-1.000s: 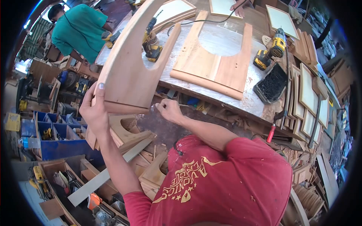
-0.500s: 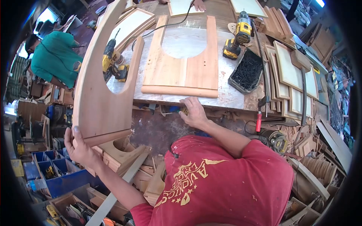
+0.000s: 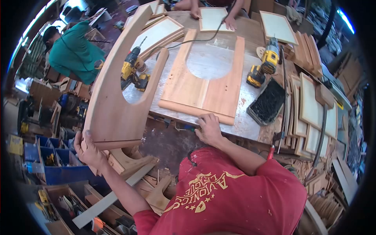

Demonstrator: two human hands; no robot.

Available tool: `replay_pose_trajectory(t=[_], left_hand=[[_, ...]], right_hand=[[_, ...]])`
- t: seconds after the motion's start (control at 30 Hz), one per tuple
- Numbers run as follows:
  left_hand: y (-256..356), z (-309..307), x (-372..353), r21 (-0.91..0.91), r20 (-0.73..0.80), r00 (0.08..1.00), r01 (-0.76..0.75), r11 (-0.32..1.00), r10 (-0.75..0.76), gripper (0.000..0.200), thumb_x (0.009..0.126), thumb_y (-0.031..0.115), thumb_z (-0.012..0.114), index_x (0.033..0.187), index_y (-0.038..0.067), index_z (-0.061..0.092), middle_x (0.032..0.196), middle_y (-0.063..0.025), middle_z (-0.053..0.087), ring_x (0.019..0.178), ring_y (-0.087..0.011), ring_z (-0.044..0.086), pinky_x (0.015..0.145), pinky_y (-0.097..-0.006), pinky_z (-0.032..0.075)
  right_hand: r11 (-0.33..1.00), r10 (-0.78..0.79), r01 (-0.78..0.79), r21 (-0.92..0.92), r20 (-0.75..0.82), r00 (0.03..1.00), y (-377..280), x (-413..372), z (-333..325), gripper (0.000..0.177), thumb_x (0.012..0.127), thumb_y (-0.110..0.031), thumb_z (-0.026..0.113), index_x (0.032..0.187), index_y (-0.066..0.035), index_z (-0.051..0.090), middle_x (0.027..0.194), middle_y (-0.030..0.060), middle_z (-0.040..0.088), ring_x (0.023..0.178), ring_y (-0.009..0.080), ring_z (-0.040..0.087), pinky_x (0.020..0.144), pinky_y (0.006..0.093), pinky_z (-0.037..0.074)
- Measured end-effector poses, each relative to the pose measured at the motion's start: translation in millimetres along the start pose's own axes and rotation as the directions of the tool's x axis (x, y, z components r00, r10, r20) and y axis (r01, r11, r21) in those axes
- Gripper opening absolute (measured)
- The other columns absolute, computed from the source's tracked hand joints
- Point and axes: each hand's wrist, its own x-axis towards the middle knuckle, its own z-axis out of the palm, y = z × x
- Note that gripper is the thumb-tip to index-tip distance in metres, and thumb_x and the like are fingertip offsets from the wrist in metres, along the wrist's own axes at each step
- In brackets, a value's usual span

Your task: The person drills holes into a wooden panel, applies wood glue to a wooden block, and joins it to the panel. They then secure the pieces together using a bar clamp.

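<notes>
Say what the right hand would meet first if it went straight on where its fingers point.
The right hand would likely meet the rounded front edge of the flat, pale wooden panel with the U-shaped cutout; its fingers may be touching it, though depth is unclear.

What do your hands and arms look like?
My left hand and right hand are bare, with no gloves. My forearms are bare too, with no watch showing. Above them are red sleeves, part of a red shirt with gold lettering and little stars.
</notes>
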Motion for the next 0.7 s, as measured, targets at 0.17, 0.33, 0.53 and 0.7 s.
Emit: replay_pose_trajectory(t=[0.17, 0.33, 0.53, 0.7], left_hand=[[0, 0, -3, -0.137, -0.018, 0.996, 0.084, 0.987, -0.087, 0.046, 0.087, 0.022, 0.083, 0.12, -0.004, 0.064, 0.112, -0.0084, 0.066, 0.099, -0.0169, 0.061, 0.088, -0.0297, 0.052], [0, 1, -9, -0.031, -0.001, 1.0, 0.032, 0.999, -0.032, 0.047, 0.087, 0.021, 0.083, 0.123, -0.003, 0.063, 0.117, -0.0104, 0.065, 0.101, -0.0186, 0.062, 0.089, -0.0315, 0.052], [-3, -3, -16, -0.136, 0.14, 0.989, 0.076, 0.988, -0.057, 0.052, 0.087, 0.013, 0.08, 0.129, -0.007, 0.057, 0.116, -0.0169, 0.063, 0.102, -0.0231, 0.063, 0.089, -0.0372, 0.054], [-31, -16, -32, -0.036, 0.208, 0.976, 0.075, 0.997, -0.066, 0.055, 0.09, 0.017, 0.077, 0.132, -0.008, 0.052, 0.12, -0.0181, 0.062, 0.106, -0.0236, 0.063, 0.091, -0.0375, 0.054]], right_hand=[[0.999, -0.016, 0.014, 0.053, 0.029, 0.999, 21, 7, 8, 0.02, 0.073, -0.024, 0.078, 0.082, -0.01, 0.067, 0.1, 0.0084, 0.061, 0.102, 0.032, 0.052, 0.088, 0.0482, 0.04], [0.999, 0.01, -0.01, 0.035, 0.008, 1.0, 12, 18, 2, 0.034, 0.073, -0.027, 0.079, 0.101, -0.01, 0.068, 0.109, 0.0099, 0.06, 0.105, 0.0327, 0.052, 0.089, 0.0486, 0.04], [0.991, 0.06, -0.064, -0.113, -0.04, 0.997, 12, 75, 18, 0.074, 0.077, -0.045, 0.076, 0.134, -0.003, 0.055, 0.131, 0.0195, 0.053, 0.123, 0.0378, 0.048, 0.105, 0.0513, 0.035], [0.929, 0.231, -0.222, -0.297, -0.007, 0.973, 31, 162, 46, 0.085, 0.083, -0.055, 0.068, 0.139, 0.005, 0.047, 0.134, 0.0226, 0.051, 0.125, 0.0381, 0.047, 0.108, 0.0511, 0.033]])
